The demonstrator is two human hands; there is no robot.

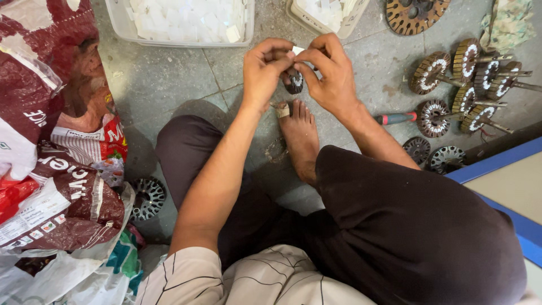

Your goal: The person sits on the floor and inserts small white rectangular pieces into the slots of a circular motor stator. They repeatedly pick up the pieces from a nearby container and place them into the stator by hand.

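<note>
1. Dark trousers (406,226) and striped shirt hem (248,279), closest to the lens; legs folded, bare foot (299,138) directly beneath the grip.
2. Heap of printed red-and-white sacks (56,141), well to the left of the grip; one bare slotted core (148,197) at its edge.
3. Grey stone floor (169,85), stained and dusty; blue-edged board (508,186) down to the right.
4. Two pale plastic trays of white paper slips (186,20) (330,11), just beyond the grip.
5. Finished stock, right of the grip: cluster of slotted cores on shafts (468,85), white slips already seated in the slots. Unfilled dark cores (435,155) nearer; red-handled tool (395,118) among them.
6. Left hand (265,70) and right hand (330,70), fingers pinched shut together on a small slotted core (294,83), a white slip (297,50) at the fingertips.
7. Progress, by judgement: several cores lined, this one partly filled, a few left bare.
</note>
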